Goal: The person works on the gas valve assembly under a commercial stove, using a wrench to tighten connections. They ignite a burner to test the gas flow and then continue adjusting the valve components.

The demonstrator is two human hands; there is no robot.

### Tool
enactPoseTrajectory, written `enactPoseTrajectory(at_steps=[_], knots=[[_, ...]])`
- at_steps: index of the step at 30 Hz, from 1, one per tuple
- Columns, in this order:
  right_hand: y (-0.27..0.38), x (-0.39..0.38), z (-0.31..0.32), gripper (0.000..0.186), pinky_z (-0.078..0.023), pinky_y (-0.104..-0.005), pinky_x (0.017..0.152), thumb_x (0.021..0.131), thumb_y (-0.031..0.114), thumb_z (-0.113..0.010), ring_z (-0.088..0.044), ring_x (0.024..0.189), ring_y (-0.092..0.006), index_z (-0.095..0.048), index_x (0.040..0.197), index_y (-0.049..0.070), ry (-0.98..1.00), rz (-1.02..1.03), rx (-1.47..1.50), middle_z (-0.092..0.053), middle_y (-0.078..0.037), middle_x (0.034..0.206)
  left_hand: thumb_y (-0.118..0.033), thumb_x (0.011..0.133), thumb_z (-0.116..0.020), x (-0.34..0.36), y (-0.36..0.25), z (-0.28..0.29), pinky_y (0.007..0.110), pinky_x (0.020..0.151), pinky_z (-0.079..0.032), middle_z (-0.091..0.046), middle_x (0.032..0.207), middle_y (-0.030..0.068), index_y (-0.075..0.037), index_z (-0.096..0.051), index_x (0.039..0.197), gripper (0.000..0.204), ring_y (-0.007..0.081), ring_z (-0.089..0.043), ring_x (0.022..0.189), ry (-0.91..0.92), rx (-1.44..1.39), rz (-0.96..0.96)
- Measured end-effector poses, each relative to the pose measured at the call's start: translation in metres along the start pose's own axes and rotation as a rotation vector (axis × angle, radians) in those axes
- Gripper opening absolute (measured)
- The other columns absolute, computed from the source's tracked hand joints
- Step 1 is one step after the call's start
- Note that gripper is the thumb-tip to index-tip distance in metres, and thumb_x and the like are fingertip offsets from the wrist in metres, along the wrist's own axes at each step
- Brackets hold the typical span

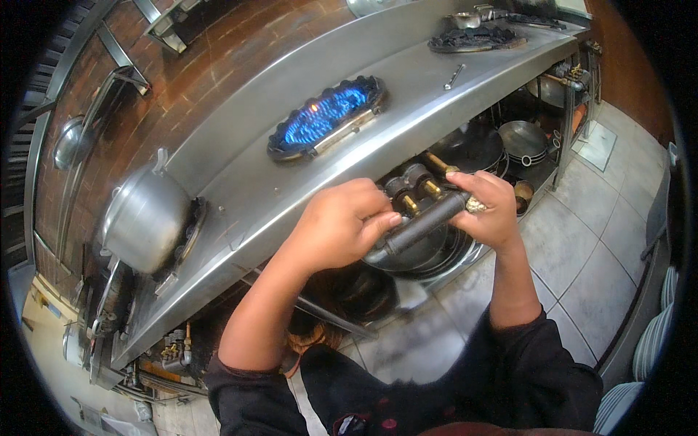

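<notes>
A dark, rounded cylindrical handle [425, 221] lies slanted between both hands, just in front of the near edge of the long stainless-steel tabletop [305, 182], beside a cluster of brass gas valves and dark pipe fittings [416, 185] that sit under that edge. The left hand [338, 225] has its fingers [378, 218] curled together around the lower left end of the handle, thumb pressed against it. The right hand [491, 207] closes its fingers over the upper right end, where a small shiny metal piece [476, 206] shows at the fingertips. Both forearms rise from the lower edge, coming out of dark sleeves [509, 370].

Below the handle, a shelf under the tabletop holds dark round pans and woks [429, 254]; further right more metal bowls [523, 142] are stacked. On the tabletop, just beyond the hands, a black ring burner with a blue flame [327, 116] is lit. To the left a large lidded aluminium pot [145, 214] stands on another burner. Far right, an unlit black burner [472, 38] sits with a small metal rod [454, 76] lying near it. A reddish brick-tiled wall [218, 58] rises behind the tabletop, and pale floor tiles [582, 254] spread to the right.
</notes>
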State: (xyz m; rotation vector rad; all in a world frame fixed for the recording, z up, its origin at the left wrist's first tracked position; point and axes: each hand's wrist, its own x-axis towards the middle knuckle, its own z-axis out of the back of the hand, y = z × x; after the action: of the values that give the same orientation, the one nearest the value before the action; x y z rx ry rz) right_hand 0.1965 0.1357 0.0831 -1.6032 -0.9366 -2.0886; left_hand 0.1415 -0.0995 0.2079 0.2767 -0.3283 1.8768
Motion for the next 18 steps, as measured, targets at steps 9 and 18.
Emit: enactPoseTrajectory(at_steps=[9,18], knots=[[0.002,-0.001,0.001,0.05,-0.046,-0.0335,0.057,0.054,0.012,-0.079,-0.058,0.061,-0.0258,-0.068,0.102,0.005,0.007,-0.047,0.0,-0.06,-0.011,0.072,-0.026,0.079,-0.064,0.025,-0.018,0.003,0.042,0.065,-0.049,-0.061,0.075,0.0149,-0.003,-0.064,0.072,0.023,0.0347,-0.06,0.072,0.026,0.305,0.098],[0.002,-0.002,-0.002,0.05,-0.046,-0.0351,0.057,0.054,0.013,-0.078,-0.057,0.061,-0.027,-0.068,0.103,0.006,0.0,-0.047,0.015,-0.058,-0.011,0.071,-0.034,0.082,-0.068,0.071,-0.024,-0.005,0.041,0.07,-0.049,-0.066,0.081,0.0148,-0.006,-0.072,0.086,0.029,0.032,-0.064,0.078,0.171,0.156,0.031]])
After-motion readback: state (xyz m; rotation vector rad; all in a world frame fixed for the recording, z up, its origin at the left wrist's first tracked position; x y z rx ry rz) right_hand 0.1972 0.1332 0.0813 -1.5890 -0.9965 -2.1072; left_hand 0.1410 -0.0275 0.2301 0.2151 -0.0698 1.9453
